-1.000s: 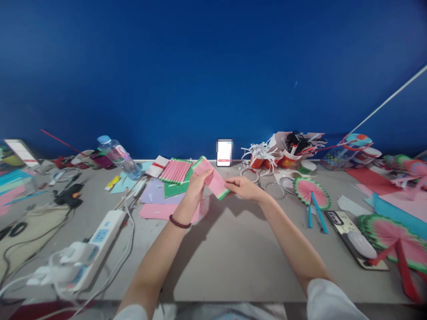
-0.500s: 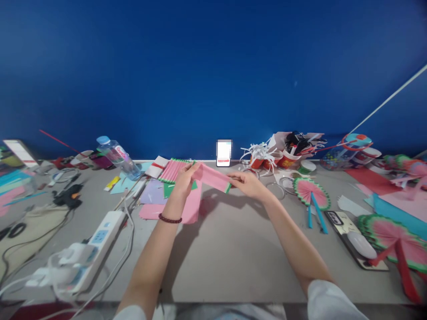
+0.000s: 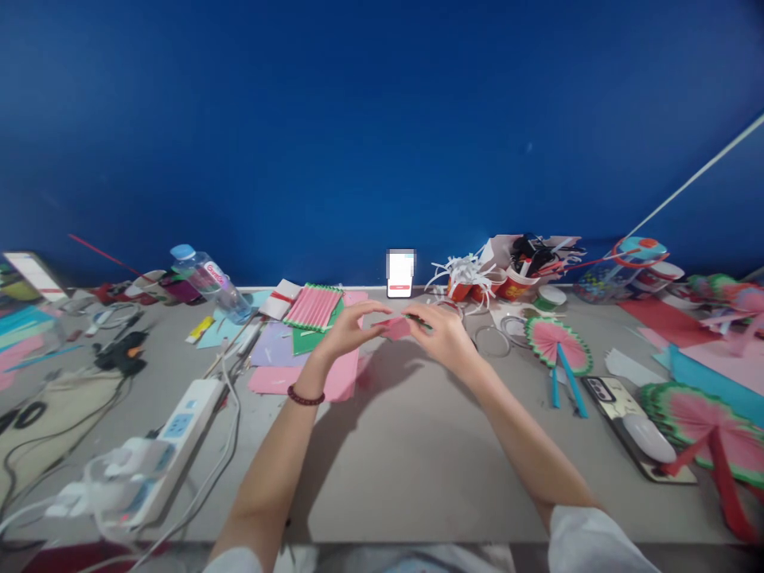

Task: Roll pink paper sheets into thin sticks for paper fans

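Head view: pink paper (image 3: 395, 328) is between the hands, over the far middle of the table (image 3: 411, 461). Right hand (image 3: 446, 336) looks to pinch it by the green edge; left hand (image 3: 344, 331) is wide, fingers apart from thumb, thumb at the paper's left end, contact can't tell. Should be light, thin, bendy, easily creased; little slip expected. Best hold: light fingertip pinch on edges. Pleated paper (image 3: 314, 307) sits left.
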Demonstrator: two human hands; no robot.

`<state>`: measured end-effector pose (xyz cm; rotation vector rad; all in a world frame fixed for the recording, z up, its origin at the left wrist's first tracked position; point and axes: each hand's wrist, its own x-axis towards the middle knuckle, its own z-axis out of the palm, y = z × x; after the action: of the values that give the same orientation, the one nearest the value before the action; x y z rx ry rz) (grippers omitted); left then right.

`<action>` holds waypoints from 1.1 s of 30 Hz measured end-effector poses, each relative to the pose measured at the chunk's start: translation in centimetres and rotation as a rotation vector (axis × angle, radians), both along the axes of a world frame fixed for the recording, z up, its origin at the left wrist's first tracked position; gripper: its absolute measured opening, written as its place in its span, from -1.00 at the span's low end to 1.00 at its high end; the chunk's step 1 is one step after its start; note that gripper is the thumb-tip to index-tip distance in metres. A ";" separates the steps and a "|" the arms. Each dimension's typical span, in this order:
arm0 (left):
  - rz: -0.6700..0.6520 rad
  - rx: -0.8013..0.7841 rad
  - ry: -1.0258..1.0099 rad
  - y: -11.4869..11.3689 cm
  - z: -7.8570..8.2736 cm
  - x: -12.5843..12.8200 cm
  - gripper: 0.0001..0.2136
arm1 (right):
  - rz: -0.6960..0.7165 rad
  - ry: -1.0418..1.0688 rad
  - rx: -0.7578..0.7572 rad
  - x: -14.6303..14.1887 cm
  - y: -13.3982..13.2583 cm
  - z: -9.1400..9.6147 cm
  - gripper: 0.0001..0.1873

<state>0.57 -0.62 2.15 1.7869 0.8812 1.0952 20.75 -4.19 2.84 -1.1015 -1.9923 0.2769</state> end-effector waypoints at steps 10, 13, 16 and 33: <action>0.165 0.120 -0.148 -0.9 -1.4 2.9 -0.83 | -0.037 0.177 -0.047 -0.4 -0.6 -0.1 -0.87; 0.155 0.158 -0.139 -1.1 -1.1 2.7 -0.82 | -0.044 0.159 0.029 -0.4 -0.5 -0.1 -0.94; 0.126 0.189 -0.134 -1.3 -0.5 2.5 -0.82 | -0.043 0.148 0.060 -0.3 -0.4 -0.2 -0.92; 0.197 0.290 -0.077 -1.8 0.2 2.2 -0.89 | -0.004 0.168 0.113 -0.6 -0.4 -0.2 -0.86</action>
<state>2.77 -2.42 2.37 1.9049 0.9025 1.4713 20.12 -4.54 2.64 -0.9784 -1.8343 0.2437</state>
